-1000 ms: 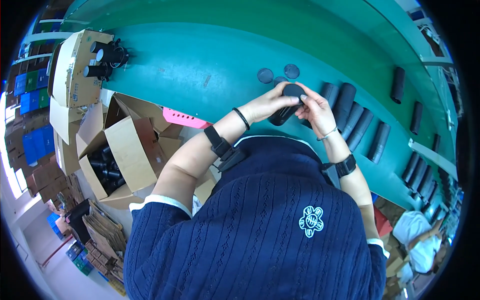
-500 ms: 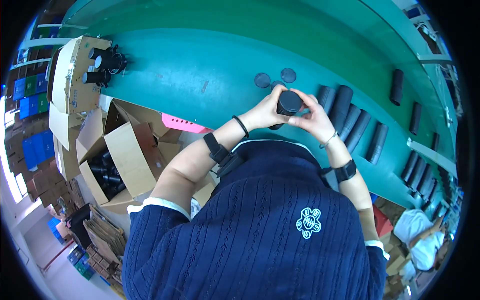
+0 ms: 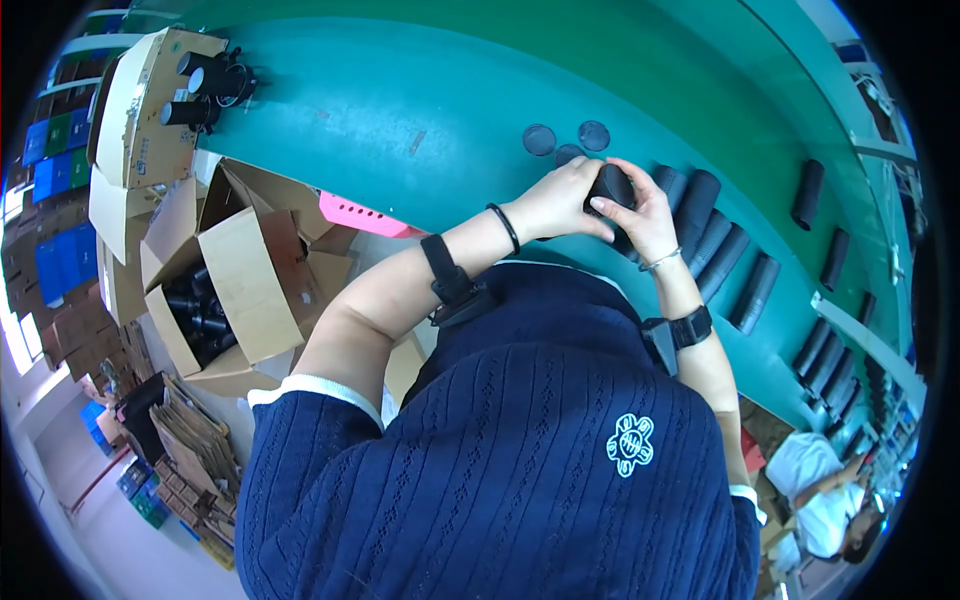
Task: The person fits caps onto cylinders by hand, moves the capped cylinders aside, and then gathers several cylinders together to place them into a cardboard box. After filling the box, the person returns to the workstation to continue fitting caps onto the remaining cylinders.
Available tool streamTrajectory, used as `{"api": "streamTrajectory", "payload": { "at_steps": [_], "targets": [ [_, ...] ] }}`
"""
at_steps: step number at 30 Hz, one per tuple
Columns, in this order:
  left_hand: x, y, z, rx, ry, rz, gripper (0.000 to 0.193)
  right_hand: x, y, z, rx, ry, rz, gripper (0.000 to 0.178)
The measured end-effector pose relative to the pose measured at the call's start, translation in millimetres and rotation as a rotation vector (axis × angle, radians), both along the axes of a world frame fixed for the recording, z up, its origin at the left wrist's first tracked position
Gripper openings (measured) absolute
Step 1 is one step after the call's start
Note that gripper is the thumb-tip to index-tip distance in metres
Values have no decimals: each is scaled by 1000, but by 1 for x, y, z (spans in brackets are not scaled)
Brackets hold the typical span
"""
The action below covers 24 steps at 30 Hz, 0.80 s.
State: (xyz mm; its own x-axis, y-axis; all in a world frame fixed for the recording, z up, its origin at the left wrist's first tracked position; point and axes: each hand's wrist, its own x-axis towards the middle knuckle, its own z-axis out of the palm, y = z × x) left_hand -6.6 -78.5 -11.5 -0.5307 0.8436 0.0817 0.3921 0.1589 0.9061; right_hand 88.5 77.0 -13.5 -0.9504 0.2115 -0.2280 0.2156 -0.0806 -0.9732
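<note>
A black cylinder [image 3: 613, 186] with a round, flat end facing up is between my two hands over the green bench. My left hand [image 3: 562, 200] wraps its left side, hiding much of its body. My right hand [image 3: 645, 217] grips the other side, the thumb lying across the front near the upper end. Just beyond the hands lie thin dark round discs: one [image 3: 539, 139] to the left, another [image 3: 594, 135] to the right, and a third [image 3: 569, 154] partly covered by my left hand. To the right, several black ribbed cylinders [image 3: 697, 205] lie side by side.
Black cylindrical parts [image 3: 210, 85] stand by a carton [image 3: 160, 110] at the bench's far left. Below is an open carton [image 3: 255, 290] of black parts, beside a pink perforated bin [image 3: 362, 216]. More cylinders [image 3: 808, 195] lie far right. Another person [image 3: 815, 485] is at lower right.
The cylinder has tilted and moved slightly right with both hands. My right thumb has come up across it near its upper end. The whole view has shifted a little.
</note>
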Motion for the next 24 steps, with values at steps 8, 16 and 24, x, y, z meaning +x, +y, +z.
{"api": "streamTrajectory", "payload": {
  "at_steps": [8, 16, 24],
  "targets": [
    [-1, 2, 10, -287, 40, -45, 54, 3, 7, 16, -74, -159, 122, 54],
    [-7, -15, 31, -513, 264, -213, 46, 3, 17, 17, -142, -310, 227, 47],
    [0, -28, 29, -550, 353, -240, 45, -9, -3, 22, 222, -284, 398, 42]
  ]
}}
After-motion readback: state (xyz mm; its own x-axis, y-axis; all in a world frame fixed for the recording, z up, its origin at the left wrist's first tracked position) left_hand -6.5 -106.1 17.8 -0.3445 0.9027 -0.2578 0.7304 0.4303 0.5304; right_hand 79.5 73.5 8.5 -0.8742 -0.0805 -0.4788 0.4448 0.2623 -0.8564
